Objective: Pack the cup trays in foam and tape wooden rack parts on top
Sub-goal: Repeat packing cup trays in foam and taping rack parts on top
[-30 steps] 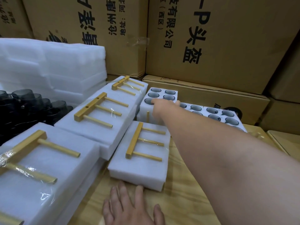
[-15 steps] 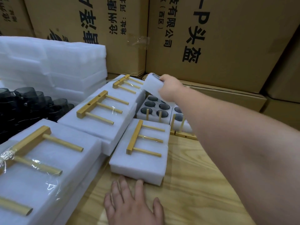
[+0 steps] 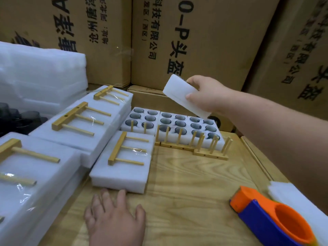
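My right hand (image 3: 204,93) grips a white foam cup tray (image 3: 179,94), tilted in the air above the row of foam cup trays (image 3: 188,126) that hold dark cups at the back of the table. Loose wooden rack parts (image 3: 193,148) with upright pegs stand in front of that row. A packed foam block (image 3: 122,167) with a wooden rack part (image 3: 124,150) taped on top lies at the centre. My left hand (image 3: 115,221) rests flat on the table, fingertips touching that block's near edge.
More packed foam blocks (image 3: 83,126) with taped rack parts lie on the left, beside stacked foam sheets (image 3: 40,77) and dark cups (image 3: 17,119). An orange and blue tape dispenser (image 3: 271,219) sits at the right front on foam (image 3: 301,201). Cardboard boxes (image 3: 195,41) wall the back.
My right hand has lifted one foam cup tray off the back row and raised it up and to the right. My left hand has stayed on the table.
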### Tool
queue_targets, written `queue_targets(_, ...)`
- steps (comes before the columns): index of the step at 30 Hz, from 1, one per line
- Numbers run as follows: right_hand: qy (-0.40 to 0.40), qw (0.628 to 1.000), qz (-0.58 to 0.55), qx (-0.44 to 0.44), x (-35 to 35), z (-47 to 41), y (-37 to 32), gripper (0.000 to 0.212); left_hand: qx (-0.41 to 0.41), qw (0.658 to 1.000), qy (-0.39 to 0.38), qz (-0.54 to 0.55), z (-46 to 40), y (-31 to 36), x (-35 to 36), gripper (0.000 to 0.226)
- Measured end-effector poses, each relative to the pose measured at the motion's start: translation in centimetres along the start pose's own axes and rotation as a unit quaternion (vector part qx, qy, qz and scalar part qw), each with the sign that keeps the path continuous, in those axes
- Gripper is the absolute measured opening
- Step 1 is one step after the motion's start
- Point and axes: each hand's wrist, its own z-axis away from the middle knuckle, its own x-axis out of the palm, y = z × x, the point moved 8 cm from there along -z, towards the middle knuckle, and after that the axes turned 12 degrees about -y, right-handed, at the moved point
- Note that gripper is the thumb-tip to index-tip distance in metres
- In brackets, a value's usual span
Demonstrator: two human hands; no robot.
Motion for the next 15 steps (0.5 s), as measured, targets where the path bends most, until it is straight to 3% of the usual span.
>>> queue_targets(4, -0.029, 0.998, 0.043, 0.019, -0.1, 6.1, 1.4, 0.032, -0.015, 0.997, -0.066, -0.037, 0.0, 0.3, 0.1, 0.083)
queue_targets(15, -0.124, 0.986, 0.104, 0.031, 5.8, 22.3, 3.2, 0.039, 0.017, 0.996, -0.091, 0.004, -0.5, 0.6, -0.2, 0.065)
